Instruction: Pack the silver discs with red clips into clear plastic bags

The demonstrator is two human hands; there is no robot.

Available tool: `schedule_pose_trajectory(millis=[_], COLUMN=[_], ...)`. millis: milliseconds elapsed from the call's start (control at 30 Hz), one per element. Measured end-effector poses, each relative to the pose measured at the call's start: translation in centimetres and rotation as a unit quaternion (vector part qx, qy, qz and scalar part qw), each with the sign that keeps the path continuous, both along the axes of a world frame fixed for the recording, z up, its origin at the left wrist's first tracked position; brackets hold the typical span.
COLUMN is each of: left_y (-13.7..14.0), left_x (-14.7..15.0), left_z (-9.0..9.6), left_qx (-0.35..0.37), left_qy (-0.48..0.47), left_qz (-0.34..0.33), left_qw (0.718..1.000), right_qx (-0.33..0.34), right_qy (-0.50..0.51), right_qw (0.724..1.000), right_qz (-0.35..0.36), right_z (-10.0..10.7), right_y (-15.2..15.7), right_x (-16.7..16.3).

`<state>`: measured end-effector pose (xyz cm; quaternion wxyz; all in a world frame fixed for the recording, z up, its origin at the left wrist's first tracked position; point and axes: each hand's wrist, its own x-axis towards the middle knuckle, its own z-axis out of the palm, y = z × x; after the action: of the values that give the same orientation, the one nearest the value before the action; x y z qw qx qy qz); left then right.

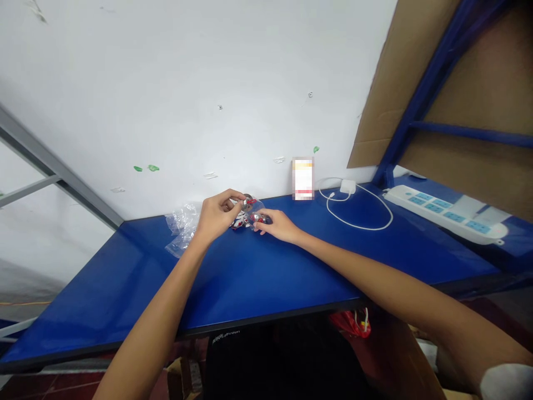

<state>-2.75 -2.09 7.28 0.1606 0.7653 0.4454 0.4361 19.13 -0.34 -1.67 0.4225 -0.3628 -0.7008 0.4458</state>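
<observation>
Near the back of the blue table [270, 278], my left hand [219, 214] pinches a small round silver-and-red piece [248, 202] between thumb and fingers. Close beside it, my right hand [280, 225] is closed around a dark rounded piece [263, 219] with red and silver on it. Clear plastic film [257, 206] shows between the two hands; whether it is one bag around both pieces, I cannot tell. Below my left fingertips lies a small patterned item [240, 220] in red, black and white, partly hidden.
Crumpled clear plastic bags [183, 225] lie left of my left hand. At the wall stands a blurred white card or phone [303, 179]. A white charger [348, 186] with its cable [377, 226] and a white power strip [445, 214] are on the right.
</observation>
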Motion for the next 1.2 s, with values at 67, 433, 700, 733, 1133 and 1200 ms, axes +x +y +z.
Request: schedule_pose_trajectory(millis=[67, 433, 700, 733, 1133, 1200], left_y=[0.3, 1.3, 1.0, 0.9, 0.0, -0.1], left_x=[-0.1, -0.5, 0.2, 0.5, 0.8, 0.8], left_z=[-0.3, -1.3, -1.9, -1.9, -0.9, -0.7], left_qx=[0.015, -0.015, -0.019, -0.013, 0.011, 0.024], left_qy=[0.028, 0.055, 0.071, 0.07, 0.12, 0.13], left_qz=[-0.006, -0.088, -0.109, -0.102, -0.124, -0.149], left_qw=[0.999, 0.994, 0.991, 0.992, 0.985, 0.98], right_qx=[0.001, 0.009, 0.05, 0.047, 0.003, 0.009], right_qy=[0.0, -0.026, -0.065, -0.063, 0.027, 0.031], right_qw=[1.0, 1.0, 0.997, 0.997, 0.998, 0.997], right_qz=[0.0, 0.0, 0.008, 0.011, 0.061, 0.067], right_z=[0.1, -0.1, -0.7, -0.7, -0.7, -0.8], right_y=[0.0, 0.1, 0.6, 0.7, 0.9, 1.0], right_x=[0.0, 0.2, 0.6, 0.7, 0.4, 0.3])
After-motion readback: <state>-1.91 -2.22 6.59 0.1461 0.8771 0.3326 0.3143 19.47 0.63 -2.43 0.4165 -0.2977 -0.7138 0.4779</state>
